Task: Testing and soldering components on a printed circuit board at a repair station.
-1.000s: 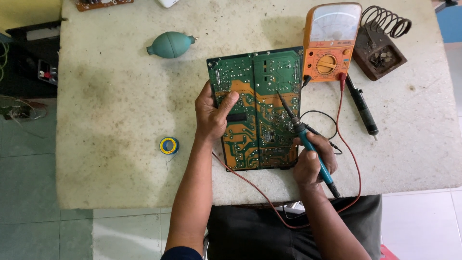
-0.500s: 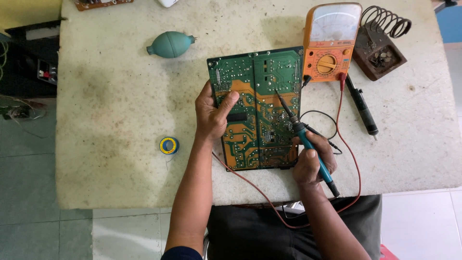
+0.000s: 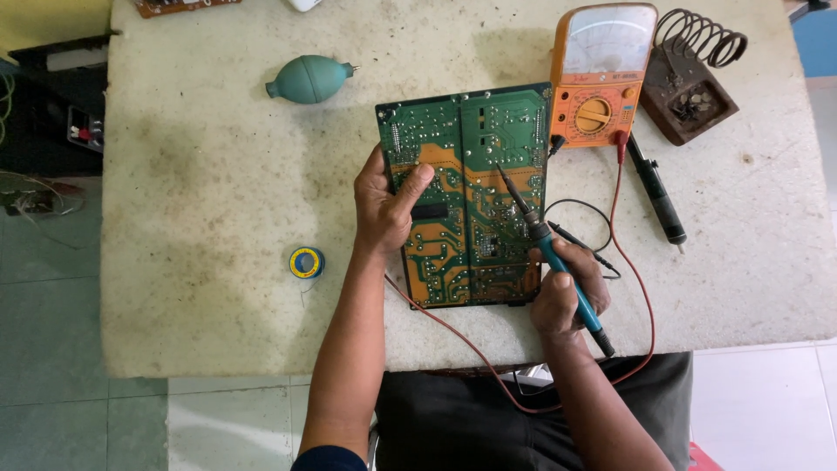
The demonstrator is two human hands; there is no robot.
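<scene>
Nothing shifts since a second ago: our left hand (image 3: pixel 388 208) still grips the circuit board's (image 3: pixel 466 196) left edge on the table (image 3: pixel 200 174), while our right hand (image 3: pixel 567 292) stays clamped on the blue soldering iron (image 3: pixel 558 262), tip touching the board.

Stone table (image 3: pixel 192 174) bears circuit board (image 3: pixel 466 201), multimeter (image 3: pixel 602 78).

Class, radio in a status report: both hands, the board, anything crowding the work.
Left hand gripping circuit board by its left edge. Right hand holding soldering iron, tip on board. Multimeter at the board's upper right corner, its leads looping near right hand.
</scene>
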